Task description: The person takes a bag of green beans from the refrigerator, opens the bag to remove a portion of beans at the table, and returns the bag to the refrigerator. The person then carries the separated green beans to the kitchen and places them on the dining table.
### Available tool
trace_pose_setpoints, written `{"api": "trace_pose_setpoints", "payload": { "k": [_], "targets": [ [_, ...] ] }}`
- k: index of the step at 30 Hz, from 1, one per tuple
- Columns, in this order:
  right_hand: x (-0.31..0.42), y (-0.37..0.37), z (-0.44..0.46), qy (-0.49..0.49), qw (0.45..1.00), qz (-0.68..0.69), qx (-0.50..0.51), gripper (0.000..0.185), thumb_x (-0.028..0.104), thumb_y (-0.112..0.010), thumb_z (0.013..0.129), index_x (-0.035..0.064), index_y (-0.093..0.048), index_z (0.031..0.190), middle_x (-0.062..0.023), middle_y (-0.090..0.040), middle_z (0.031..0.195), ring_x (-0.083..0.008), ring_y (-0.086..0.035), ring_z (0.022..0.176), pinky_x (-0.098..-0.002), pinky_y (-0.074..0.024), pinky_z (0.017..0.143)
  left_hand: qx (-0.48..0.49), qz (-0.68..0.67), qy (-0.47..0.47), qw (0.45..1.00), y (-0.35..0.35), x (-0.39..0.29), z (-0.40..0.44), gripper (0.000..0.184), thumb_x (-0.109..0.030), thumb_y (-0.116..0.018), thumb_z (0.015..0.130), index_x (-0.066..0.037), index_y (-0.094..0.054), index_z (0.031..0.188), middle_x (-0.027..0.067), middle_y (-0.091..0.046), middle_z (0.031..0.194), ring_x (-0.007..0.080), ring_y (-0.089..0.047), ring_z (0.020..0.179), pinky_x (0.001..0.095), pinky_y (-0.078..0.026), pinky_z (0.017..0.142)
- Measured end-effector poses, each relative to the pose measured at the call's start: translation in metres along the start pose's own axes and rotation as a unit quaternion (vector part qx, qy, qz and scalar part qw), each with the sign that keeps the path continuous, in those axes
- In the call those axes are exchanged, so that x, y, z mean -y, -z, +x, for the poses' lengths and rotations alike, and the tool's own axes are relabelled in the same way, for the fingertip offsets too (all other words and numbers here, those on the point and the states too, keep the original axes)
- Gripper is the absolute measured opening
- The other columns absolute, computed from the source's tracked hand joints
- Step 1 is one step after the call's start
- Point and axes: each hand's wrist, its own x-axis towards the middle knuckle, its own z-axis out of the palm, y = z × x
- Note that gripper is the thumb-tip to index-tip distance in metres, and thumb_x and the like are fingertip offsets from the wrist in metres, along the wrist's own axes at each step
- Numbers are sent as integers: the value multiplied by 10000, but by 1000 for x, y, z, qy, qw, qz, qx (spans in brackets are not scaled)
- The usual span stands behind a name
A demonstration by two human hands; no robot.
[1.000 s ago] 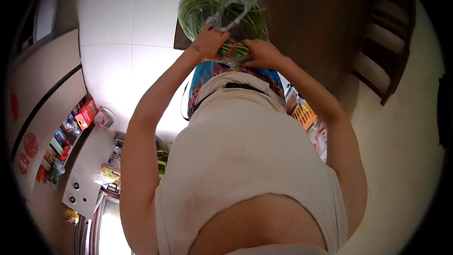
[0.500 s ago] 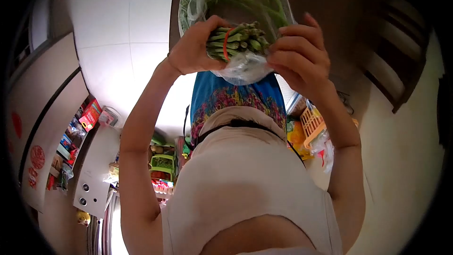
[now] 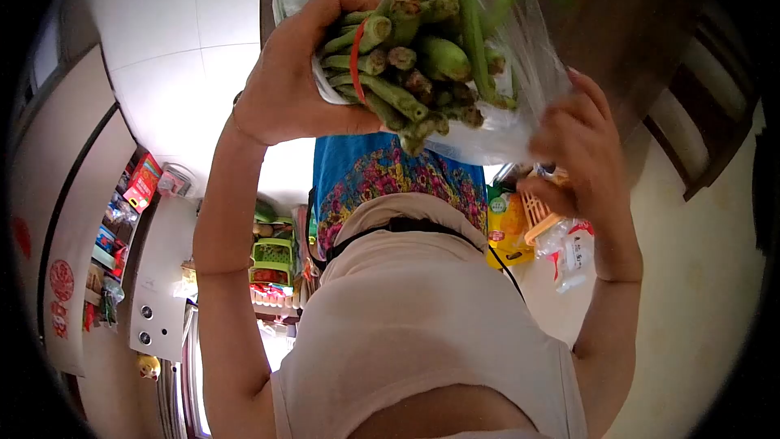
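The left hand [image 3: 284,85], at the upper left, has its grip closed around a bundle of green stalks [image 3: 398,61] with 1 red band [image 3: 356,65]. The stalks are at the top centre of the frame, their ends towards the camera, with a clear plastic bag [image 3: 528,57] around them. At the upper right, the right hand [image 3: 581,150] is blurred beside the bag; I cannot tell its grip. The dark counter [image 3: 621,41] shows behind.
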Motion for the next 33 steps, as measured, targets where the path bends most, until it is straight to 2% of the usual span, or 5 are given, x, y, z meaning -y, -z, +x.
{"api": "trace_pose_setpoints", "payload": {
  "k": [4,9,16,27,33],
  "targets": [
    [-6,-10,17,-81,996,-13,-30,548,541,-610,606,105,-597,939,2,-481,568,-189,-521,600,-396,-402,811,35,71,-71,994,1,1,5,641,-196,-775,484,-50,-474,1031,67,-556,901,164,-550,826,279,-436,754],
    [1,-2,38,-75,986,81,-123,706,649,-644,487,27,-592,818,-13,-479,573,-147,-499,554,-392,-367,854,26,58,-65,996,1,2,6,621,-202,-756,464,-35,-488,998,68,-546,858,154,-538,779,265,-429,709],
    [16,-9,52,-40,969,141,-200,428,410,-737,569,50,-531,674,-21,-517,598,-162,-498,571,-453,-357,870,17,4,-78,997,0,2,9,627,-161,-758,465,-27,-471,1006,40,-530,832,110,-504,742,234,-417,679],
    [13,-21,50,-136,877,284,-363,341,376,-471,859,55,-493,745,-43,-477,614,-143,-469,577,-458,-379,873,17,26,-103,994,3,7,8,618,-234,-744,484,-44,-502,1020,90,-496,965,219,-455,905,322,-371,787],
    [7,-27,57,-165,957,144,-190,146,107,-607,739,1,-543,818,-59,-537,672,-139,-515,624,-321,-409,826,0,86,-158,984,6,10,2,617,-274,-736,494,-53,-519,1027,117,-478,1037,279,-428,994,370,-346,846]
  ]
}}
